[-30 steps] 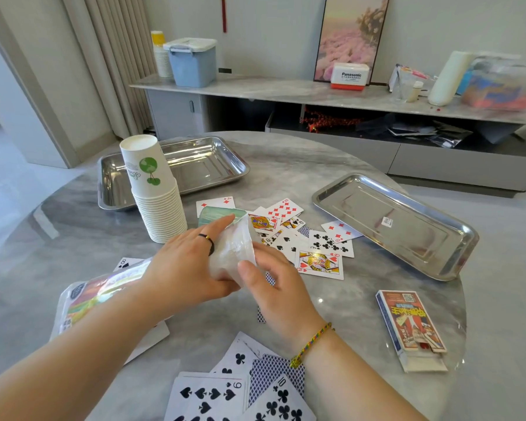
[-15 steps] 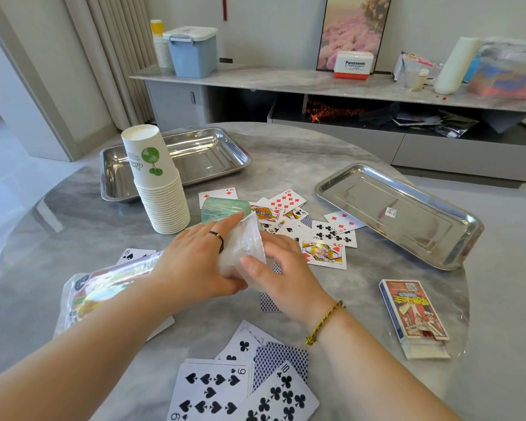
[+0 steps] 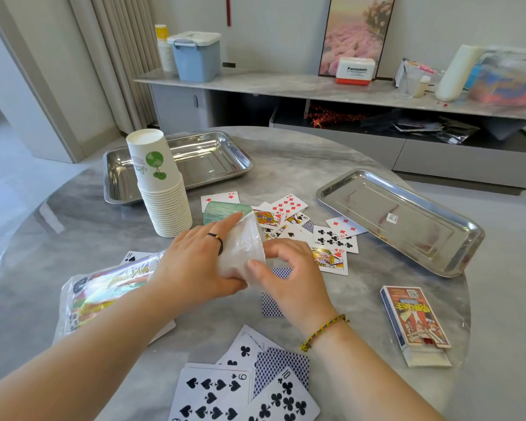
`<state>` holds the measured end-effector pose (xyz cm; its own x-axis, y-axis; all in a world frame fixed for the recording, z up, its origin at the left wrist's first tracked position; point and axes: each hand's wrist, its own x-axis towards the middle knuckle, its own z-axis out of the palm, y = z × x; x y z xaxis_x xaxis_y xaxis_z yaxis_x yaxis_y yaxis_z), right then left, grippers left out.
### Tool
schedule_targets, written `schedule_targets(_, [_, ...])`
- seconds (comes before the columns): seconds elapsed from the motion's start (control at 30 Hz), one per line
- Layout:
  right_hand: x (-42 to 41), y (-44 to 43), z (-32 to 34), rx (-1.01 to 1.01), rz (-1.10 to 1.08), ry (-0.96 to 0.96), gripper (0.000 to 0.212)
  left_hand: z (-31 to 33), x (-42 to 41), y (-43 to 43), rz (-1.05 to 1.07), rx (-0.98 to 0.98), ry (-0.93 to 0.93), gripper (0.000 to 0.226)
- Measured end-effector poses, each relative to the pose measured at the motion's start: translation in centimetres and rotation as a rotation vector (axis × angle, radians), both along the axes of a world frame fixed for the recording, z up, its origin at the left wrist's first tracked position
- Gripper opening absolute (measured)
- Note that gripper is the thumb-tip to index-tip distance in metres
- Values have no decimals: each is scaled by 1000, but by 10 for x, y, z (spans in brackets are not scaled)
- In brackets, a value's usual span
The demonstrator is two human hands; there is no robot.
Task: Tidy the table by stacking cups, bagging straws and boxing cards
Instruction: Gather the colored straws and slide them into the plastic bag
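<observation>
My left hand (image 3: 195,265) and my right hand (image 3: 286,275) both grip a cloudy white plastic bag (image 3: 240,250) held just above the table's middle. What the bag holds cannot be made out. A tall stack of white paper cups (image 3: 164,192), upside down with a green logo, stands to the left behind my hands. Playing cards (image 3: 325,235) lie scattered beyond my hands, and more cards (image 3: 243,390) lie near the front edge. A red card box (image 3: 413,320), flap open, rests at the right.
Two steel trays sit on the round marble table (image 3: 73,226): a deep tray (image 3: 207,159) back left, a shallow tray (image 3: 407,220) right. A colourful plastic packet (image 3: 104,293) lies under my left forearm. A green-tinted lidded thing (image 3: 222,209) sits behind the bag. A sideboard stands beyond.
Both hands stay on the white bag, which has tilted and dropped slightly toward the table. The view has shifted a little; nothing else on the table has moved.
</observation>
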<state>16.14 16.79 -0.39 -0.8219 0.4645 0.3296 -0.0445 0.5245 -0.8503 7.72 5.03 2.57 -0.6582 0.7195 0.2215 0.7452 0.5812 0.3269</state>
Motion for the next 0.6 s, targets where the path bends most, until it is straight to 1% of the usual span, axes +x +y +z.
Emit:
schedule_targets(0.07, [-1, -1, -4, 105, -5, 11, 52, -1, -1, -2, 3, 29, 20, 114])
schedule_targets(0.13, [-1, -2, -3, 134, 23, -32, 56, -2, 0, -4, 13, 57, 18, 113])
schedule_targets(0.2, [0, -2, -3, 126, 59, -81, 63, -5, -1, -6, 24, 40, 36, 108])
schedule_targets(0.27, [2, -5, -2, 64, 57, -94, 62, -8, -3, -7, 29, 45, 118, 102])
schedule_targets(0.33, [2, -9, 1, -79, 22, -57, 45, 0, -1, -9, 26, 86, 80, 101])
schedule_targets(0.43, [1, -16, 12, -289, 21, -27, 14, 17, 2, -12, 38, 110, -52, 98])
schedule_targets(0.47, [0, -19, 17, -313, 23, -24, 11, 21, 0, -16, 31, 134, -115, 99])
schedule_targets(0.5, [-2, -21, 22, -324, 28, -13, 13, 27, -2, -21, 14, 193, -209, 99])
schedule_targets(0.53, [-2, -25, 29, -331, 31, 5, 18, 35, -4, -25, 5, 271, -350, 97])
schedule_targets(0.57, [-2, -27, 35, -333, 35, 27, 23, 44, -6, -30, 2, 362, -507, 90])
schedule_targets(0.6, [-4, -32, 46, -331, 41, 55, 28, 54, -12, -36, 15, 478, -638, 78])
